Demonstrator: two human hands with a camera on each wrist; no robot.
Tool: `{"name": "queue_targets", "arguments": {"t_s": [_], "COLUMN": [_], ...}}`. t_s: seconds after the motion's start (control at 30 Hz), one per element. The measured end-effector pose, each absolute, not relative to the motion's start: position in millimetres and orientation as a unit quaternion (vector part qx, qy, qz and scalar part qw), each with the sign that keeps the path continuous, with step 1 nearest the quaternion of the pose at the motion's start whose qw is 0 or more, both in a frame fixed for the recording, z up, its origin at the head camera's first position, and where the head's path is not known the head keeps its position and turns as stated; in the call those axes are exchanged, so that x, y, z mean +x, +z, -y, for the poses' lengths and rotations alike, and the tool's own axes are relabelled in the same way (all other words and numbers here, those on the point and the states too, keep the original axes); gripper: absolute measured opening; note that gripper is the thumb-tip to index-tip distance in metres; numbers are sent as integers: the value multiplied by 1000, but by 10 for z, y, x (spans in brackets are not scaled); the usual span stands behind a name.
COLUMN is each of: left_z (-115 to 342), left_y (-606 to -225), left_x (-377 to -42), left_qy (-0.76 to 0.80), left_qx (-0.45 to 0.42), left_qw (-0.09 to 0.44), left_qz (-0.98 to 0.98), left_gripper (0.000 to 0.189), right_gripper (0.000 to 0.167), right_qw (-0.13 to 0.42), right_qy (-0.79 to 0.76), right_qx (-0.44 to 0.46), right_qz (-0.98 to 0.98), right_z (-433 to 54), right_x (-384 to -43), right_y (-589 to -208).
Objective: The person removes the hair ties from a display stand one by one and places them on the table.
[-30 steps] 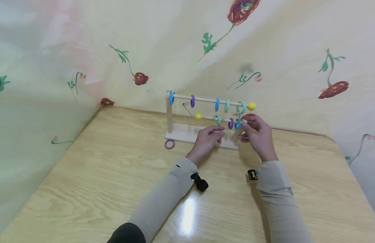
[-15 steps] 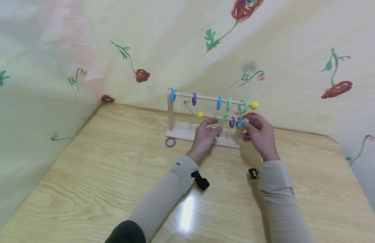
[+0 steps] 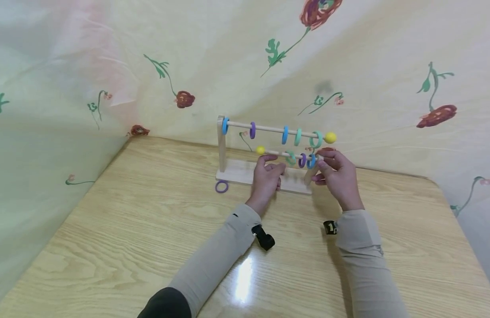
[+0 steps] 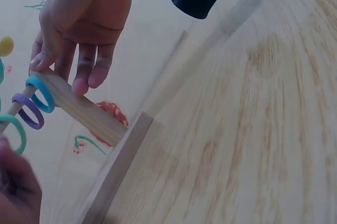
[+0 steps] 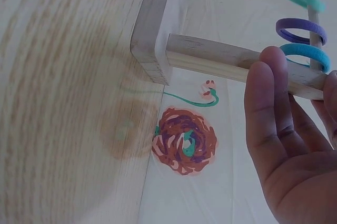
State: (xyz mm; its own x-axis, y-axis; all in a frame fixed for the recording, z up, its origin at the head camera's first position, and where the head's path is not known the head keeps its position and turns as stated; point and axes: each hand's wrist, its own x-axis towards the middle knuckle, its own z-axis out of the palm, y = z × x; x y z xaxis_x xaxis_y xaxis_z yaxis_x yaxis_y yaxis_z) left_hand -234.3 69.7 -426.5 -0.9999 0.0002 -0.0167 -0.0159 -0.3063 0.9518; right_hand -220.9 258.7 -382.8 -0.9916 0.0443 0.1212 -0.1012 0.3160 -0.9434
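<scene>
A wooden ring rack has two rods with coloured hair ties on them. My right hand grips the top of its short post, thumb on one side and fingers on the other. Beside that grip, a blue hair tie, a purple hair tie and a mint green hair tie hang on the lower rod. Just under this rod is my left hand, its index finger stretched out below the yellow ball at the rod's end, holding nothing.
On the upper rod hang several blue, purple and mint hair ties, with a yellow ball at its tip. A loose purple hair tie lies on the table by the base's left corner. A flowered sheet hangs behind.
My left hand has let go of the mint hair tie and moved left along the lower rod. The tie has shifted slightly right and swings on the rod. My right hand stays at the post.
</scene>
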Motion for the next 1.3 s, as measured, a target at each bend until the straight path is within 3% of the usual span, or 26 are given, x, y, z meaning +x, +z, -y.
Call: {"name": "queue_targets", "arguments": {"t_s": [0.2,0.4,0.93,1.2,1.3], "left_z": [-691,-662,74,188,221], "left_y": [-4243,-4221,-4111,-4137,-4141], "left_x": [-2334,-2325,-2451,-2513,-2507], "left_qy": [786,760,764,755,749], "left_qx": [61,102,75,26,8], "left_qw": [90,119,16,-26,-65], "left_qz": [-608,-631,-641,-655,-660], "left_gripper": [31,27,21,18,20], "right_gripper": [35,37,34,33,33], "right_qw": [63,63,73,69,72], "right_qy": [579,576,577,572,570], "right_qx": [17,12,19,10,13], "right_qz": [813,815,813,817,819], "right_z": [-2570,-2569,-2576,-2585,-2571], "right_x": [-2201,-2205,-2237,-2208,-2209], "right_y": [-3814,-3809,-3820,-3828,-3832]}}
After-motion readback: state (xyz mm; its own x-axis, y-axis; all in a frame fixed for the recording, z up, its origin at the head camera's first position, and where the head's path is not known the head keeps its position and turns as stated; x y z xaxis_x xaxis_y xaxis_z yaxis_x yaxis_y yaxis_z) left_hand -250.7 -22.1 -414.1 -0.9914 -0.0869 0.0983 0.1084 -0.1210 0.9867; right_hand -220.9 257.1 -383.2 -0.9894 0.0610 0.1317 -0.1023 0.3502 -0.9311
